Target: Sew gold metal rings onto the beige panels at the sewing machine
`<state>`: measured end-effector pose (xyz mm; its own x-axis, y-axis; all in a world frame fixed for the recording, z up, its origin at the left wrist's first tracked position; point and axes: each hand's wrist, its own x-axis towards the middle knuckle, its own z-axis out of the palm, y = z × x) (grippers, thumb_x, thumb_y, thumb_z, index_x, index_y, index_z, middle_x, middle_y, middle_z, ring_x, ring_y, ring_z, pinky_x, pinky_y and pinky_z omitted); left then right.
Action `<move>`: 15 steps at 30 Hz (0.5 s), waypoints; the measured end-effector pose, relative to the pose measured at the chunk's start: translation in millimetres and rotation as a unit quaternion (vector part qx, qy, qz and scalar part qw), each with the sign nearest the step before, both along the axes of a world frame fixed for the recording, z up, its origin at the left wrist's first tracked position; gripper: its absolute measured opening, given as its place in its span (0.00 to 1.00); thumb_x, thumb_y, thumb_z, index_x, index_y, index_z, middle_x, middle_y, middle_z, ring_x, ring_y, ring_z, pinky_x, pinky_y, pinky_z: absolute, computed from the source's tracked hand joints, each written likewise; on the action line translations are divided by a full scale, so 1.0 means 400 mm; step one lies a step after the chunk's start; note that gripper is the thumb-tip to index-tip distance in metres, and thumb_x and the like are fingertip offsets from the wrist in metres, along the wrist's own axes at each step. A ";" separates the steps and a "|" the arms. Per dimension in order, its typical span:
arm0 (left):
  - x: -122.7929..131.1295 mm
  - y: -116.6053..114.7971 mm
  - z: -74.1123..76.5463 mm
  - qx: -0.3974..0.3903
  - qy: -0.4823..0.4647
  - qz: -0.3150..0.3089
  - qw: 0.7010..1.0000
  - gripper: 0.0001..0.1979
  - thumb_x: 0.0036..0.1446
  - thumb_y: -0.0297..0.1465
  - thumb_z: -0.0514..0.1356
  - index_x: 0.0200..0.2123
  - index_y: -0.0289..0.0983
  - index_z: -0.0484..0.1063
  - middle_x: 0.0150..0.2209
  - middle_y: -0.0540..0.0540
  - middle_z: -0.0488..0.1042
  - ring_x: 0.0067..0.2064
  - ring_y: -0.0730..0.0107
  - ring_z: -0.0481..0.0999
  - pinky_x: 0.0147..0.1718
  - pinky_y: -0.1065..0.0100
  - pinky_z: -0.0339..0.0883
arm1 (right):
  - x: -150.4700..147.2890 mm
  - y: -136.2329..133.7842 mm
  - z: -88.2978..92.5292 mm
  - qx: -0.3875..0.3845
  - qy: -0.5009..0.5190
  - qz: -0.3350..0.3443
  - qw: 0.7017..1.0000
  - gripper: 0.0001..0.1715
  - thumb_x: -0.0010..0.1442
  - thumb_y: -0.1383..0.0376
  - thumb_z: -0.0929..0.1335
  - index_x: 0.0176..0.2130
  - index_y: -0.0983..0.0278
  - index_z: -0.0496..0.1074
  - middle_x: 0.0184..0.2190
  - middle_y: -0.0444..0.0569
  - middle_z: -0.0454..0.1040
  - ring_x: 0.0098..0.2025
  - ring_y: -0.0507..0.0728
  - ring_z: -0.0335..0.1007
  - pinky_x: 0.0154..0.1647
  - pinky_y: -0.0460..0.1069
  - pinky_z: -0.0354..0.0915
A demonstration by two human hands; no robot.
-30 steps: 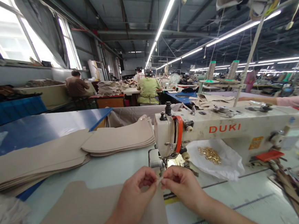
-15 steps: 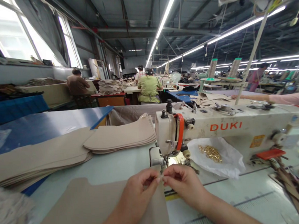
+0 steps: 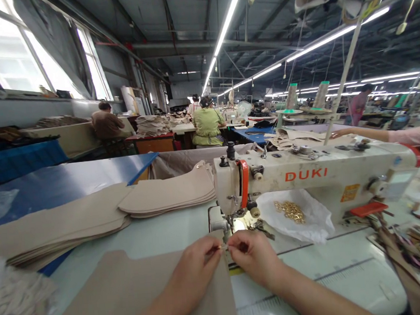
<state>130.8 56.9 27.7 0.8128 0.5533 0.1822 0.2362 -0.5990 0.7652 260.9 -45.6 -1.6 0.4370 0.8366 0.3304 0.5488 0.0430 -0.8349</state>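
My left hand [image 3: 198, 262] and my right hand [image 3: 252, 253] meet just in front of the needle of a white sewing machine [image 3: 305, 172]. The fingers of both are pinched together, their tips almost touching. A tiny pale piece with a golden glint shows between them, too small to name. Under my left hand and forearm lies a large beige fabric panel [image 3: 133, 285], its right edge running below the fingertips. Behind the right hand, a white plastic bag [image 3: 318, 217] holds small gold metal rings [image 3: 290, 211] under the machine arm.
Stacks of cut beige panels [image 3: 172, 189] lie at the left, beside a blue-topped table [image 3: 98, 171]. Fabric scraps [image 3: 25, 308] fill the lower left. Straps [image 3: 404, 268] and metal parts lie at the right. Another person's arm [image 3: 364, 133] reaches in behind the machine.
The view has shifted slightly, so the machine appears further left. Both hands stay pinched at the panel's edge, and a golden glint now shows between the fingertips.
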 end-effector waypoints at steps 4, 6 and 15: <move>-0.011 0.021 0.029 0.044 0.032 0.014 0.998 0.11 0.48 0.32 0.58 0.36 0.39 0.75 0.39 0.44 0.77 0.43 0.57 0.74 0.44 0.62 0.64 | 0.014 0.001 -0.004 -0.016 0.116 -0.011 0.993 0.05 0.46 0.72 0.65 0.21 0.65 0.70 0.16 0.40 0.66 0.20 0.48 0.58 0.22 0.43 0.54; -0.024 0.031 0.020 0.088 0.027 0.012 0.996 0.13 0.48 0.31 0.58 0.40 0.38 0.74 0.42 0.42 0.76 0.46 0.55 0.72 0.48 0.60 0.62 | 0.022 0.005 -0.007 -0.037 0.177 -0.009 0.983 0.04 0.45 0.71 0.66 0.21 0.64 0.69 0.16 0.39 0.66 0.19 0.48 0.59 0.22 0.42 0.56; -0.055 0.019 -0.089 0.238 -0.017 -0.017 0.971 0.16 0.53 0.31 0.56 0.46 0.38 0.67 0.44 0.41 0.72 0.48 0.56 0.70 0.49 0.53 0.66 | 0.026 0.044 0.039 -0.200 0.264 0.027 0.943 0.08 0.46 0.75 0.65 0.20 0.65 0.67 0.13 0.37 0.67 0.14 0.46 0.63 0.17 0.40 0.61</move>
